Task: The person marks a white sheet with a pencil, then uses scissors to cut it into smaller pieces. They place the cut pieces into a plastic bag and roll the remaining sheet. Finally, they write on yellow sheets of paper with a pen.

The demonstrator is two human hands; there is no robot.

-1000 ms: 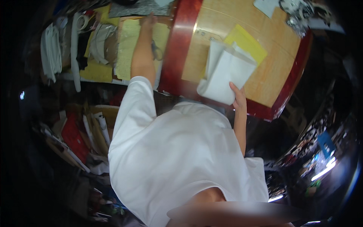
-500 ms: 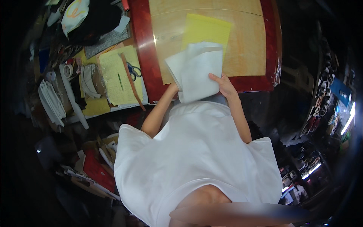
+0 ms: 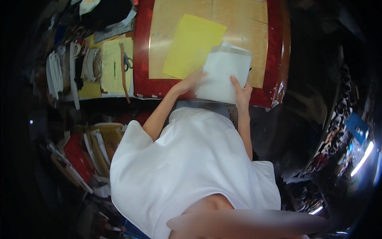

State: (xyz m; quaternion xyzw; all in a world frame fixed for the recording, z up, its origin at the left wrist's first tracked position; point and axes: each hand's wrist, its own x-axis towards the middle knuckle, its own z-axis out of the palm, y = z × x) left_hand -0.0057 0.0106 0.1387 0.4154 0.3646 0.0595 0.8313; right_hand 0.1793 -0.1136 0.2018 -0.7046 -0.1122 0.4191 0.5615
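One bench is filling the upper middle of the view, a pale wooden top framed by a glossy red border, its far edge cut off at the top. One yellow sheet is lying tilted on the wood, its lower right corner hidden under the white stack. One stack of white paper is resting on the near right part of the bench, overlapping the yellow sheet and reaching down to the red border; how many sheets are making it up is hard to tell, though a grey strip is showing along its top edge.

Two bare hands are working on the stack. The left hand is coming in from below with the forearm angled up and to the right, its fingers lying against the stack's left edge; whether its grip is closing on the paper or only pressing it cannot be told. The right hand is rising almost straight up, its grip pinching the stack's lower right corner, with one finger stretched up flat on the white face.

To the left of the bench, one pair of scissors is lying among cluttered papers and cords that are too dim to sort out.
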